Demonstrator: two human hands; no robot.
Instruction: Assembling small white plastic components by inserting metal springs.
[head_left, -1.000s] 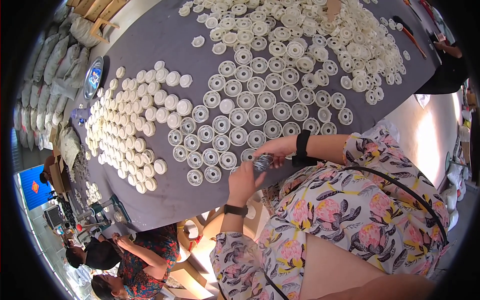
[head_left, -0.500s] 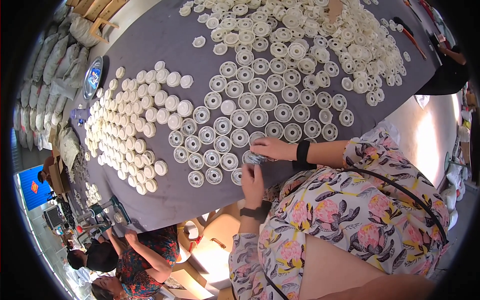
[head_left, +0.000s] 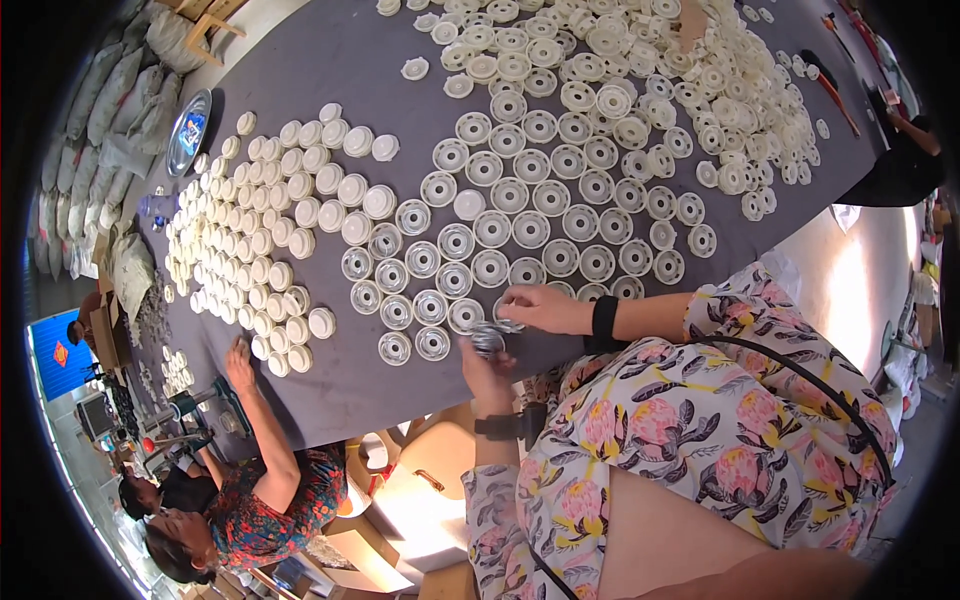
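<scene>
My left hand point(head_left: 484, 368) holds a small stack of shiny thin discs point(head_left: 488, 341) just off the near edge of the grey table point(head_left: 340, 70). My right hand point(head_left: 540, 306), with a black band on its wrist, rests its fingertips on a white round cap point(head_left: 507, 318) in the nearest row. Rows of white caps with shiny insides point(head_left: 455, 243) lie just beyond both hands. The two hands are almost touching.
Plain white caps point(head_left: 260, 250) lie packed at the left, and a loose heap of white parts point(head_left: 680, 70) at the far end. A co-worker point(head_left: 270, 500) at lower left has a hand point(head_left: 240, 362) on the table. A metal dish point(head_left: 188, 130) and sacks point(head_left: 90, 120) are at the far left.
My right hand has left the stack and come down onto the nearest row of caps. My left hand has shifted a little right, under the right hand, with the stack still in it.
</scene>
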